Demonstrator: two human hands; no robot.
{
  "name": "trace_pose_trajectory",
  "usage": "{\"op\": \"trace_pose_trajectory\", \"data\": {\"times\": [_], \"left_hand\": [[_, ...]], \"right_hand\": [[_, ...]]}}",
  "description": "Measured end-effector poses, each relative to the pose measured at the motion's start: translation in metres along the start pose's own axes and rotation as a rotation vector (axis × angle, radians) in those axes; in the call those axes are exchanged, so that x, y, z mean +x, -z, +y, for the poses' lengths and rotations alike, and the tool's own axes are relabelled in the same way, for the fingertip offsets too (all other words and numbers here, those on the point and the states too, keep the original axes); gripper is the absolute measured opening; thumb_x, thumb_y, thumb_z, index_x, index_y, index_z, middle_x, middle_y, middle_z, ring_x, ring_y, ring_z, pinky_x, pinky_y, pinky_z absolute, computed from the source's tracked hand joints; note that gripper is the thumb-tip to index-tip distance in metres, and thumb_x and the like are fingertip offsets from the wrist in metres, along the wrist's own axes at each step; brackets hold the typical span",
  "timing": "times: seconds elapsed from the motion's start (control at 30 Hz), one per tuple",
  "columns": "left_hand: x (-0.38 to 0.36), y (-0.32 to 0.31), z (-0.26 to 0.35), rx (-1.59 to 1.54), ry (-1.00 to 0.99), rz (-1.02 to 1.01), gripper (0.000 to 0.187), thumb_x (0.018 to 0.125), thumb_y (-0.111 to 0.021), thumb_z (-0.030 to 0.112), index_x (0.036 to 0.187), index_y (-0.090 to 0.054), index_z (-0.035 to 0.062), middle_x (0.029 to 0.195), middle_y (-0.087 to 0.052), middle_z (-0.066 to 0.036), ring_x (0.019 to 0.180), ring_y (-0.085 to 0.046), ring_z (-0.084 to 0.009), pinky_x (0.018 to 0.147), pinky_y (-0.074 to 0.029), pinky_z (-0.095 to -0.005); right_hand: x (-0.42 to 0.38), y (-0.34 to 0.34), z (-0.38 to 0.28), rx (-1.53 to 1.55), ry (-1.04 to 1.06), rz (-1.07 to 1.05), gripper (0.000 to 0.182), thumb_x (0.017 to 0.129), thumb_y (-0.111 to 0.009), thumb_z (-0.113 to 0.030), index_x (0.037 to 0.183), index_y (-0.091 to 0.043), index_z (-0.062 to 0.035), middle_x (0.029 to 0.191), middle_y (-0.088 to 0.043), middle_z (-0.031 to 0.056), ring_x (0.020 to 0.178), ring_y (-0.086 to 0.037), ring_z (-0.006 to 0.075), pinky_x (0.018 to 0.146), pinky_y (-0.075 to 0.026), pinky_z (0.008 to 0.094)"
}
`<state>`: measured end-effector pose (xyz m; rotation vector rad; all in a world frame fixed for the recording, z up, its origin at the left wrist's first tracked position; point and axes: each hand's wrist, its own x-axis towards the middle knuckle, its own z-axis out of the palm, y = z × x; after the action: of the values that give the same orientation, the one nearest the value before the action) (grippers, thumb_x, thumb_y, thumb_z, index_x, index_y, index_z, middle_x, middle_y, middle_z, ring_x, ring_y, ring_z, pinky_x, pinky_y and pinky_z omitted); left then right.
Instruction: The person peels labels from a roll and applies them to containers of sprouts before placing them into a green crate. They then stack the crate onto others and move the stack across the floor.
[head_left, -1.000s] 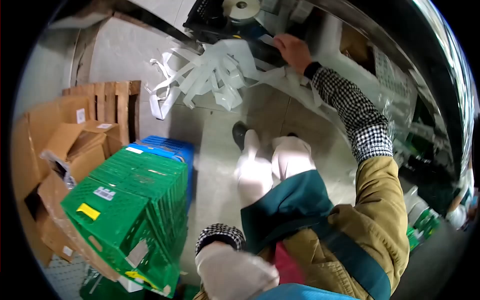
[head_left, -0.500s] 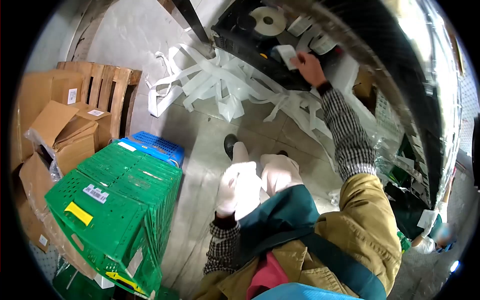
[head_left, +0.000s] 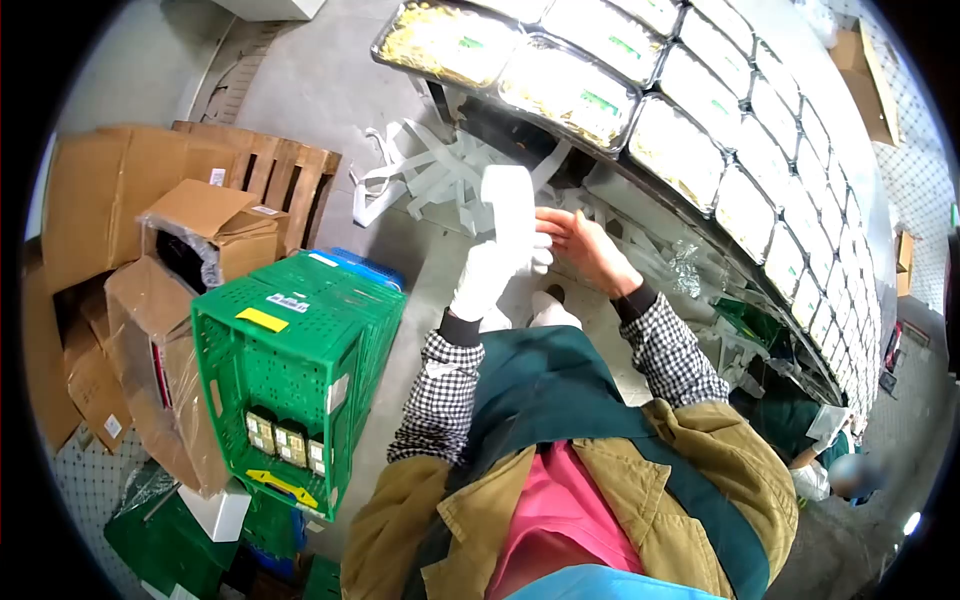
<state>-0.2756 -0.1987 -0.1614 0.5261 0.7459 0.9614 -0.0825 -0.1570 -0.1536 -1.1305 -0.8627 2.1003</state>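
In front of me, my left hand (head_left: 486, 272), in a white glove, is closed on a white roll (head_left: 508, 205) that looks like a label roll. My bare right hand (head_left: 592, 250) is beside it, fingers stretched out and apart, fingertips right at the roll's edge. Beyond the hands, a tangle of white strips (head_left: 440, 175) lies on the floor. Black trays of packed food (head_left: 570, 90) fill the tabletop ahead and to the right.
A stack of green crates (head_left: 300, 330) stands at my left, with small packs (head_left: 290, 445) in the front one. Behind it are cardboard boxes (head_left: 215, 225) and a wooden pallet (head_left: 285, 175). Another person (head_left: 835, 460) is at far right, beyond the table.
My right hand has come back from the dark crate under the table, where it held a white item. My left hand has risen and now holds the white roll. My view has shifted, showing the trays.
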Motion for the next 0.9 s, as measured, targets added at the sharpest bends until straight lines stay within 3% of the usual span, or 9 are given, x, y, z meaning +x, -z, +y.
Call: {"op": "trace_pose_trajectory", "data": {"times": [0.03, 0.17, 0.23, 0.3, 0.33, 0.47, 0.57, 0.73, 0.9], "left_hand": [[-0.012, -0.009, 0.014, 0.239, 0.040, -0.005, 0.027, 0.090, -0.052, 0.011, 0.112, -0.060, -0.0034, 0.100, -0.065, -0.012, 0.091, -0.062, -0.0190, 0.082, -0.049, -0.0299], [-0.046, -0.025, 0.069, 0.587, 0.169, -0.147, 0.036, 0.085, -0.057, 0.008, 0.120, -0.053, -0.0021, 0.109, -0.061, -0.010, 0.101, -0.057, -0.0174, 0.089, -0.045, -0.0299], [-0.056, -0.050, 0.097, 0.256, -0.228, -0.022, 0.036, 0.083, -0.063, 0.012, 0.116, -0.056, 0.0002, 0.109, -0.061, -0.011, 0.100, -0.058, -0.0182, 0.089, -0.045, -0.0303], [-0.057, -0.058, 0.130, 0.475, -0.392, 0.041, 0.031, 0.086, -0.056, 0.006, 0.116, -0.055, -0.0022, 0.109, -0.061, -0.011, 0.100, -0.058, -0.0191, 0.089, -0.045, -0.0307], [-0.053, -0.068, 0.138, 0.062, -0.315, 0.094, 0.029, 0.087, -0.053, 0.003, 0.115, -0.056, -0.0038, 0.106, -0.062, -0.012, 0.095, -0.060, -0.0190, 0.085, -0.048, -0.0294], [-0.047, -0.077, 0.170, 0.091, -0.216, 0.143, 0.029, 0.088, -0.053, 0.005, 0.116, -0.056, -0.0031, 0.099, -0.065, -0.009, 0.086, -0.062, -0.0162, 0.079, -0.050, -0.0267], [-0.037, -0.081, 0.175, 0.238, -0.226, 0.145, 0.030, 0.088, -0.054, 0.003, 0.117, -0.056, -0.0029, 0.100, -0.064, -0.008, 0.090, -0.061, -0.0153, 0.079, -0.049, -0.0269], [-0.004, -0.080, 0.193, 0.588, -0.368, 0.161, 0.029, 0.086, -0.057, 0.002, 0.114, -0.058, -0.0023, 0.104, -0.065, -0.010, 0.093, -0.061, -0.0149, 0.080, -0.049, -0.0265], [0.029, -0.048, 0.205, 0.750, -0.202, 0.067, 0.029, 0.087, -0.054, 0.005, 0.115, -0.058, -0.0044, 0.104, -0.064, -0.008, 0.093, -0.060, -0.0133, 0.081, -0.048, -0.0256]], "right_hand": [[-0.003, -0.022, -0.026, 0.117, -0.040, -0.055, 0.042, 0.093, -0.054, -0.028, 0.123, -0.051, 0.0007, 0.109, -0.060, 0.0054, 0.096, -0.055, 0.0097, 0.083, -0.045, 0.0255], [-0.027, -0.095, -0.086, -0.377, 0.258, 0.089, 0.023, 0.088, -0.062, -0.019, 0.099, -0.065, 0.0009, 0.085, -0.067, 0.0015, 0.075, -0.057, 0.0064, 0.070, -0.048, 0.0237], [-0.044, -0.119, -0.094, -0.760, 0.422, 0.188, 0.022, 0.081, -0.069, -0.020, 0.090, -0.066, -0.0010, 0.082, -0.067, 0.0111, 0.075, -0.063, 0.0143, 0.068, -0.048, 0.0286], [-0.050, -0.131, -0.091, -1.137, 0.627, 0.216, 0.020, 0.076, -0.072, -0.021, 0.082, -0.065, -0.0035, 0.076, -0.064, 0.0100, 0.070, -0.062, 0.0218, 0.064, -0.048, 0.0322], [-0.049, -0.135, -0.090, -1.247, 0.820, 0.198, 0.021, 0.072, -0.075, -0.023, 0.075, -0.061, -0.0064, 0.072, -0.061, 0.0071, 0.067, -0.059, 0.0254, 0.061, -0.047, 0.0346], [-0.049, -0.136, -0.121, -0.879, 0.909, 0.344, 0.026, 0.065, -0.080, -0.016, 0.077, -0.059, -0.0074, 0.072, -0.059, 0.0043, 0.064, -0.055, 0.0225, 0.063, -0.047, 0.0339], [-0.039, -0.136, -0.179, -1.156, 1.175, 0.337, 0.032, 0.063, -0.079, -0.011, 0.091, -0.064, -0.0102, 0.095, -0.059, 0.0054, 0.085, -0.054, 0.0232, 0.074, -0.045, 0.0346], [0.005, -0.123, -0.211, -1.346, 1.159, 0.211, 0.031, 0.062, -0.077, -0.020, 0.091, -0.067, -0.0192, 0.094, -0.060, -0.0064, 0.083, -0.051, 0.0174, 0.074, -0.040, 0.0333], [0.051, -0.097, -0.203, -0.989, 0.916, 0.072, 0.016, 0.078, -0.069, -0.021, 0.089, -0.067, -0.0092, 0.080, -0.062, 0.0019, 0.070, -0.056, 0.0183, 0.065, -0.047, 0.0309]]}}
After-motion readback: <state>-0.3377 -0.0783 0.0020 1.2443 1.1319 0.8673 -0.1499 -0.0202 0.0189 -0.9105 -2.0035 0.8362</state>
